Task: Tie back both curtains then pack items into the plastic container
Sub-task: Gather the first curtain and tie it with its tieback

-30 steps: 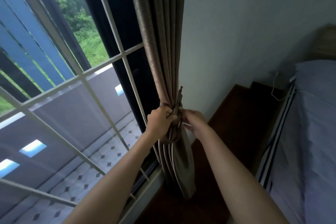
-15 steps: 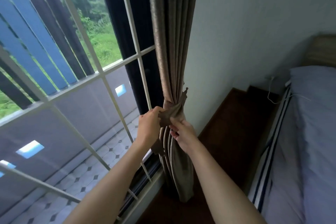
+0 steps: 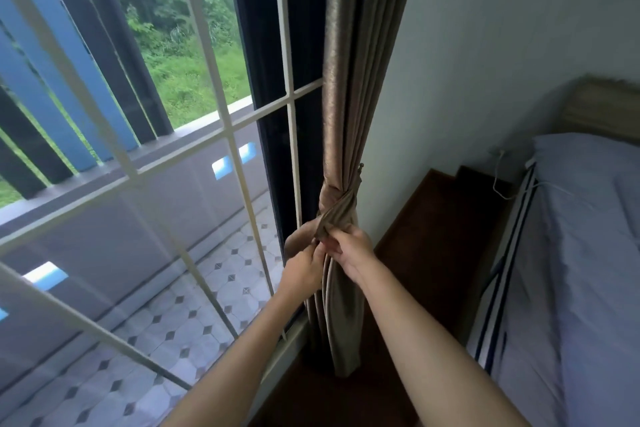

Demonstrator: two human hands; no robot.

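At frame centre, left hand (image 3: 302, 269) and right hand (image 3: 348, 248) pinch the soft, limp tieback (image 3: 335, 210); the curtain (image 3: 360, 80) bunches easily; grip the tail ends

A brown curtain (image 3: 360, 87) is hanging gathered beside the window grille (image 3: 221, 114), cinched by a matching tie-back (image 3: 337, 204) wrapping around it. The left hand (image 3: 304, 265) and right hand (image 3: 348, 248) are both pinching the tie-back's loose end just below the wrap. A bed (image 3: 588, 253) is lying to the right.
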